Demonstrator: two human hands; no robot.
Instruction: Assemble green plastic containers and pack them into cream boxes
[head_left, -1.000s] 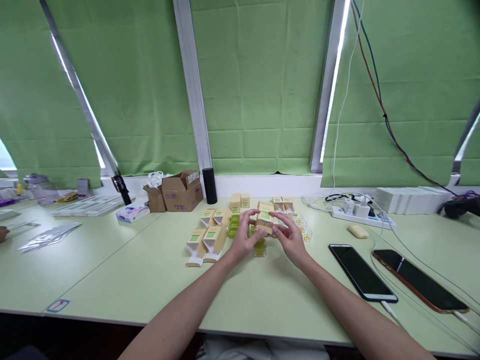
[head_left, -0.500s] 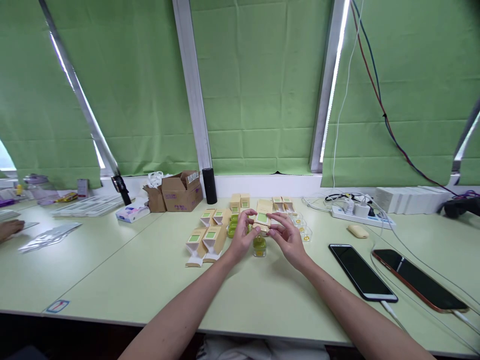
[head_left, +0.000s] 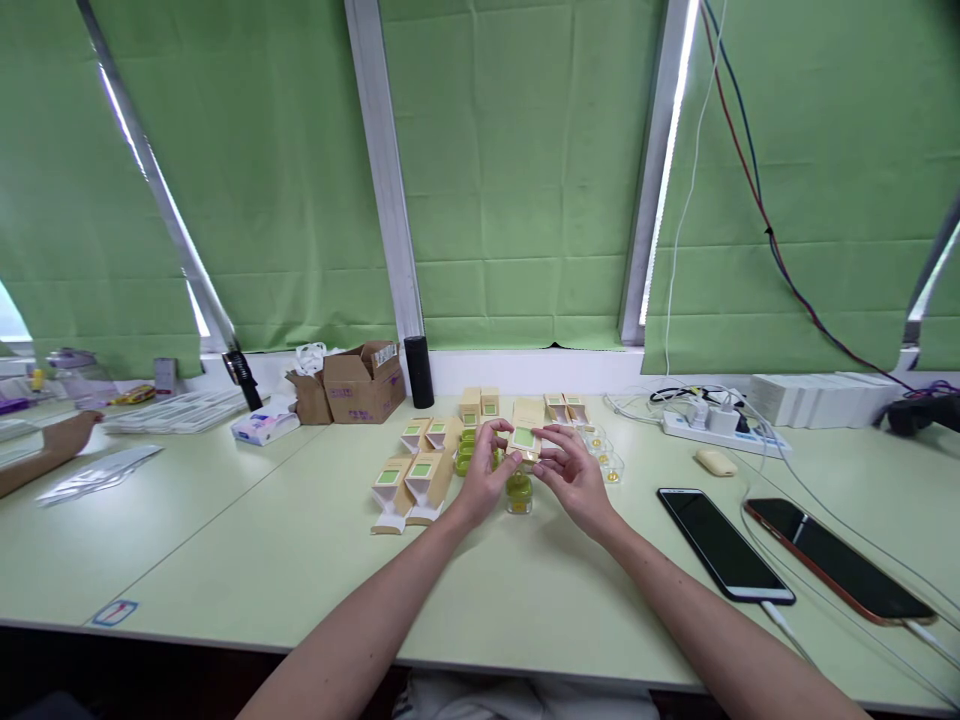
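Observation:
Between my left hand [head_left: 486, 470] and my right hand [head_left: 576, 475] is a small cream cardboard box [head_left: 524, 440] with a green label. The fingers of both hands close on its sides, a little above the table. Just below it stands a small square glass jar [head_left: 519, 495] with green contents or a green lid. Several open cream boxes [head_left: 429, 482] lie left of my left hand, their white flaps pointing toward me. More green jars [head_left: 465, 452] are partly hidden behind that hand. Beyond my right hand sit clear plastic containers [head_left: 611, 465] with yellow centres.
Two phones [head_left: 724, 545] on charging cables and a cream oval case [head_left: 716, 462] lie to the right. Behind them is a white power strip [head_left: 727, 432]. A brown carton [head_left: 365, 385], a black cylinder [head_left: 419, 372] and a tissue pack [head_left: 265, 424] stand at the back left. A co-worker's arm [head_left: 56, 447] reaches in at far left.
My hands stay in place around the box, which tilts slightly so its label faces me a little differently. At far left the co-worker's arm has reached farther in across the table.

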